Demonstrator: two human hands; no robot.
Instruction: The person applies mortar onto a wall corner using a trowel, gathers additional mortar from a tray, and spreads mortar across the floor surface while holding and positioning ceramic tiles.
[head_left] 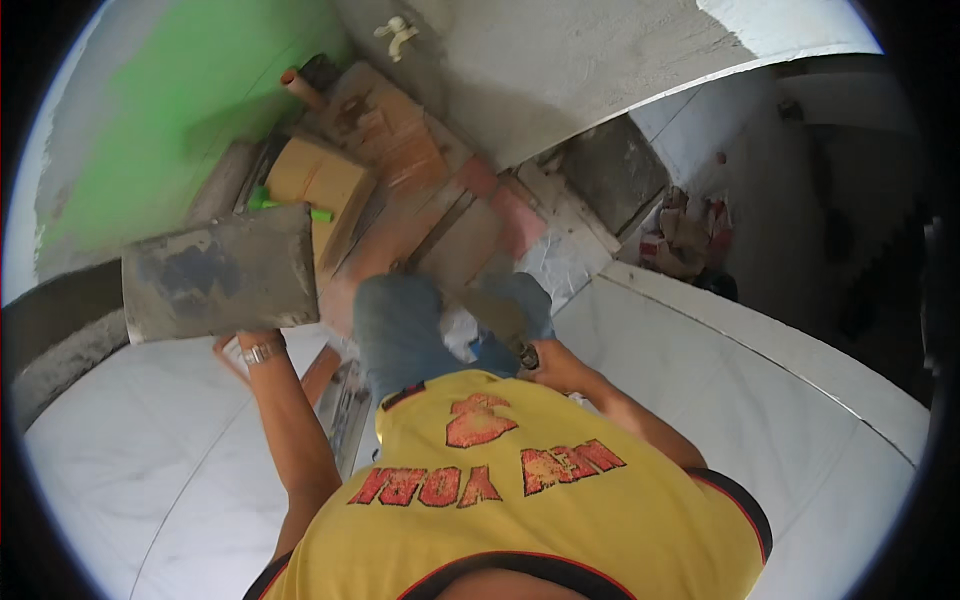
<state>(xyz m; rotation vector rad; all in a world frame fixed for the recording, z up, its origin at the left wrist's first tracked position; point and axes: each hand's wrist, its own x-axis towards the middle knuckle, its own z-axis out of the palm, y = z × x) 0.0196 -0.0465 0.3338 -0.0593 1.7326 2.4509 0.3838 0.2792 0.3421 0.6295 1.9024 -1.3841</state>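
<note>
My left hand supports a rectangular tile from beneath, at the left; grey mortar is smeared over its upper face, and my fingers are mostly hidden under it. In my right hand, near my body at centre right, is a trowel gripped by its handle, its grey blade somewhat blurred over my jeans. A bright green tool lies just beyond the tile, by a stack of tan boards.
A green wall and a grey plastered wall form the corner ahead, with dusty boards on the floor below. White marbled tiles surround me. At right, beyond an edge, is a lower, darker area with rubble.
</note>
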